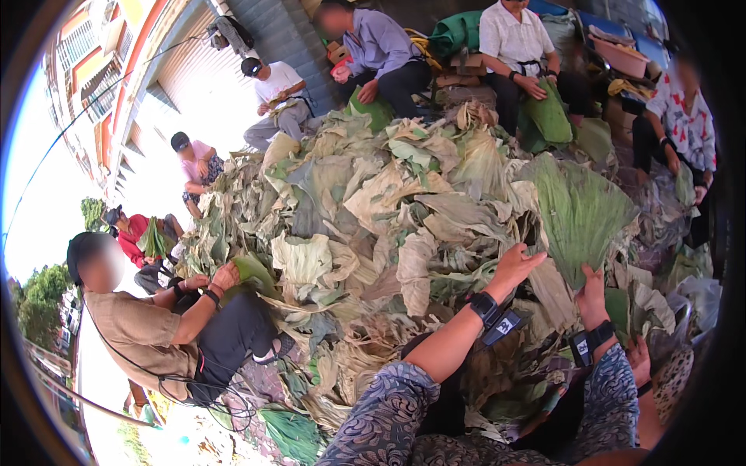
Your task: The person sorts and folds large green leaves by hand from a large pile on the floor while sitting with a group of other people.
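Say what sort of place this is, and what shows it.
Likely an open-air work spot beside a street building: a huge heap of mostly dry leaves on the ground, people sitting around it handling leaves, and a ribbed, shutter-like wall behind.

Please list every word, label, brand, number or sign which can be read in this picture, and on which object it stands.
I find no clearly readable text.
Left wrist tag: black-and-white mark, too small to read.
Right wrist tag: black-and-white mark, also too small.
Green leaf in the right hand: no writing visible.
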`<state>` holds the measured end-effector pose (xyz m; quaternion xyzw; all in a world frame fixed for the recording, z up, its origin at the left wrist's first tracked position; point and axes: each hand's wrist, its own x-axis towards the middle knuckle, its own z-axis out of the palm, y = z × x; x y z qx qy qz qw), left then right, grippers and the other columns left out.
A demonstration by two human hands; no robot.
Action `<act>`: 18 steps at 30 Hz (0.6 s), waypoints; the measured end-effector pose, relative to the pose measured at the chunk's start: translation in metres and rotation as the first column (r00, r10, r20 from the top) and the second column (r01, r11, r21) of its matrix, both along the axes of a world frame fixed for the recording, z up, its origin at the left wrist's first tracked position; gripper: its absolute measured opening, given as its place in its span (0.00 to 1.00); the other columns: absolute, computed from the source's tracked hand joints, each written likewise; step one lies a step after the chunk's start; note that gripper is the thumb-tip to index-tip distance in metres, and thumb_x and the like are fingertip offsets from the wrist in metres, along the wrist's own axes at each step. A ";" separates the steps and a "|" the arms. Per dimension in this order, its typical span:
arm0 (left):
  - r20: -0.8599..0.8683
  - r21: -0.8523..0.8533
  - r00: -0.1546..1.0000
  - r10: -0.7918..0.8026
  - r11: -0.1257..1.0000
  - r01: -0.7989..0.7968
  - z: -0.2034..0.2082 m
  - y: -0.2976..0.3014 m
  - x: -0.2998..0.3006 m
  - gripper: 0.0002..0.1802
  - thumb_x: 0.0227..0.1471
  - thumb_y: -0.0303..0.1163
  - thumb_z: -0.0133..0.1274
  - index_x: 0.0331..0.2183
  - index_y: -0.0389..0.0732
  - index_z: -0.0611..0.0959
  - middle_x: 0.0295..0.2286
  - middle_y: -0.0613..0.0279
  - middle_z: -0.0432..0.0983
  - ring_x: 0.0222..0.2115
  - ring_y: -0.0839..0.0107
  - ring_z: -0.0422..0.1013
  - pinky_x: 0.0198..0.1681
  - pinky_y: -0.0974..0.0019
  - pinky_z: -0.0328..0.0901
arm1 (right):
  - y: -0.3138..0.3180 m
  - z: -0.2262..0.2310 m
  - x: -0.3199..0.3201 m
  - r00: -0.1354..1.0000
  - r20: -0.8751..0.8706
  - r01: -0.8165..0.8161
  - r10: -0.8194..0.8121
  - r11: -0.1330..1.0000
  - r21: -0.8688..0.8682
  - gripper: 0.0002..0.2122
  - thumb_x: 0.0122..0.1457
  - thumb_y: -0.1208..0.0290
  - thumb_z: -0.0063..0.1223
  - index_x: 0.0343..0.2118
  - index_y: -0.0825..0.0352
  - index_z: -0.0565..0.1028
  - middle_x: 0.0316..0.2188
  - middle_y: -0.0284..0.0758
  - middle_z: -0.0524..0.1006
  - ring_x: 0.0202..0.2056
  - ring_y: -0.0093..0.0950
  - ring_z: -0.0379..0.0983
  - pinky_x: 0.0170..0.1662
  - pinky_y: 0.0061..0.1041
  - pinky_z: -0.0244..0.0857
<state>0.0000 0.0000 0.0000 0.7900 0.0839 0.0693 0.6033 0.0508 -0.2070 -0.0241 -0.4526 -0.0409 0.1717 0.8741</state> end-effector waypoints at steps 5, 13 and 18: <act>0.132 -0.406 0.964 0.230 0.900 -0.159 -0.038 0.017 0.017 0.14 0.46 0.37 0.51 0.31 0.37 0.71 0.18 0.70 0.66 0.19 0.83 0.61 0.19 0.76 0.56 | 0.073 -0.003 -0.050 0.996 -0.070 0.050 -0.051 0.999 -0.015 0.12 0.51 0.76 0.46 0.40 0.67 0.65 0.38 0.34 0.70 0.38 0.27 0.68 0.42 0.26 0.61; -0.001 -0.736 0.986 0.170 0.667 -0.115 0.015 0.017 -0.001 0.15 0.48 0.39 0.48 0.36 0.41 0.70 0.31 0.69 0.70 0.30 0.77 0.69 0.28 0.70 0.65 | 0.052 0.001 -0.037 0.995 0.000 -0.098 0.098 0.995 -0.019 0.16 0.51 0.76 0.45 0.44 0.68 0.63 0.40 0.35 0.70 0.40 0.28 0.68 0.43 0.28 0.62; 0.044 -0.845 0.980 0.194 0.530 -0.067 -0.002 0.023 0.003 0.15 0.48 0.38 0.49 0.37 0.41 0.70 0.34 0.65 0.70 0.32 0.73 0.69 0.32 0.67 0.66 | 0.045 0.010 -0.044 0.980 -0.107 -0.171 0.166 0.984 -0.041 0.14 0.53 0.77 0.43 0.44 0.68 0.63 0.40 0.35 0.70 0.40 0.28 0.68 0.43 0.29 0.64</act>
